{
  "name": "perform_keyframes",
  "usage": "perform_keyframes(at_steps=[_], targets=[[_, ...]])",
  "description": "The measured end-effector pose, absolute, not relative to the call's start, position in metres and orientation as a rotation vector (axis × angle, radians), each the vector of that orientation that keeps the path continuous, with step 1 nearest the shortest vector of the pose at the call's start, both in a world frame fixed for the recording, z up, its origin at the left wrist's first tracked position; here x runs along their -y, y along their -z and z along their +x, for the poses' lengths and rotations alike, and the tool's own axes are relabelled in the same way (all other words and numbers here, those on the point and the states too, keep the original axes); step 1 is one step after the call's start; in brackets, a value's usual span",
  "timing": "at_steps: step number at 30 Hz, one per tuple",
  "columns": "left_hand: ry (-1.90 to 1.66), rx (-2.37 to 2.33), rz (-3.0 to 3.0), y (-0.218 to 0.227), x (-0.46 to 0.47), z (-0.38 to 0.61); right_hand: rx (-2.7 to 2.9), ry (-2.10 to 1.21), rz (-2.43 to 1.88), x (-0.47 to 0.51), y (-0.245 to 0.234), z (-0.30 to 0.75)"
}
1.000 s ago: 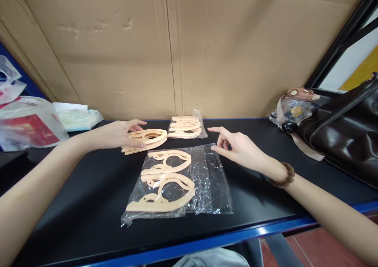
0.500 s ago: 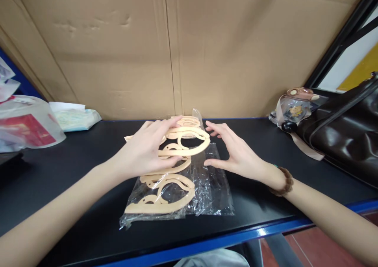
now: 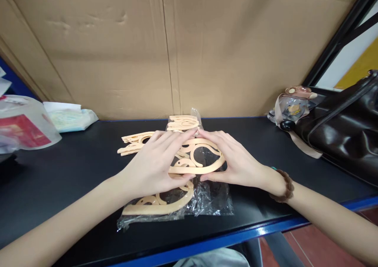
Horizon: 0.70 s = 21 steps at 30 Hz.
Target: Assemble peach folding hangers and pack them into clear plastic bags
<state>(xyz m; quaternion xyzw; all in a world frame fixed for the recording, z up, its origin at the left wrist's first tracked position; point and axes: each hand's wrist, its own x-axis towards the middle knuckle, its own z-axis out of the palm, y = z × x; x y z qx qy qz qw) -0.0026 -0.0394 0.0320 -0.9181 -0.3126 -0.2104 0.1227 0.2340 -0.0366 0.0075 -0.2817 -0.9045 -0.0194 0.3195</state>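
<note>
Both my hands close around a beige folded hanger [image 3: 203, 169] with a curved, looped frame, held just above a clear plastic bag. My left hand [image 3: 163, 158] grips its left part, fingers over the top and thumb below. At the hanger's rounded right end is my right hand [image 3: 240, 156], fingers above and thumb underneath. Under them, another beige hanger [image 3: 159, 209] lies in the clear bag [image 3: 218, 206], partly hidden by my left hand. More folded hangers [image 3: 132, 145] lie left of that hand. Behind, wrapped hangers [image 3: 183, 122] rest in plastic.
A cardboard sheet [image 3: 118, 70] stands behind the black tabletop [image 3: 91, 156]. On the left are a tissue pack [image 3: 78, 121] and a translucent container [image 3: 20, 125]. At right lie a dark handbag [image 3: 342, 129] and a clear bottle [image 3: 292, 107] with a strap. The table's blue edge [image 3: 212, 245] runs in front.
My right hand has moved in from apart and closed on the hanger's right end. The hanger and my left hand shifted right and slightly nearer, uncovering more of the left hangers.
</note>
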Motion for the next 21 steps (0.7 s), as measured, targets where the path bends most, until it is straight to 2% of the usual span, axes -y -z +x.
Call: perform_keyframes(at_steps=[10,16,21], targets=[[0.620,0.956,-2.756,-0.034,0.034,-0.009,2.371,0.020,-0.772,0.037,-0.013,0.237],[0.677,1.187,-2.727,-0.037,0.022,-0.016,2.296,-0.048,-1.121,0.026,-0.047,0.280],[0.455,1.472,-2.685,-0.032,0.015,-0.020,2.476,-0.249,-1.274,0.025,-0.061,0.305]])
